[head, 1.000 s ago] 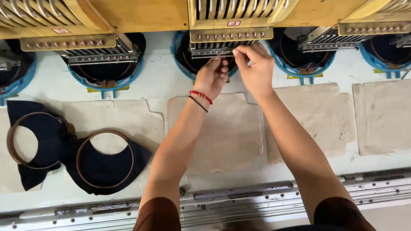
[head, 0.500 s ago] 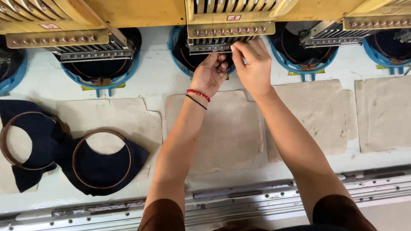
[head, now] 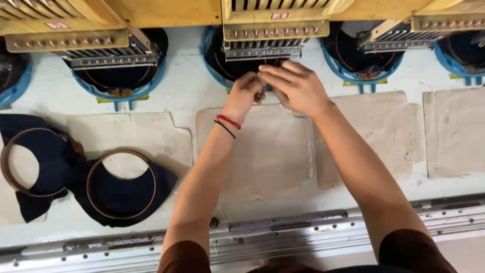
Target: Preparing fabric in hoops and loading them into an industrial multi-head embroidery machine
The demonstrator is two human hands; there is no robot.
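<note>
Head view: left hand (head: 246, 90) and right hand (head: 297, 87), fingers pinched together on something too fine to identify, meet at 12 o'clock under the needle head (head: 263, 41); hooped dark pieces (head: 121, 188) lie at 8 o'clock on the counter (head: 192, 86), apparently unmounted.

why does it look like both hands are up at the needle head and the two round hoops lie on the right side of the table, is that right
Not quite. In the head view both hands, left hand and right hand, are at the needle head, but the two hoops lie on the left side.
</note>
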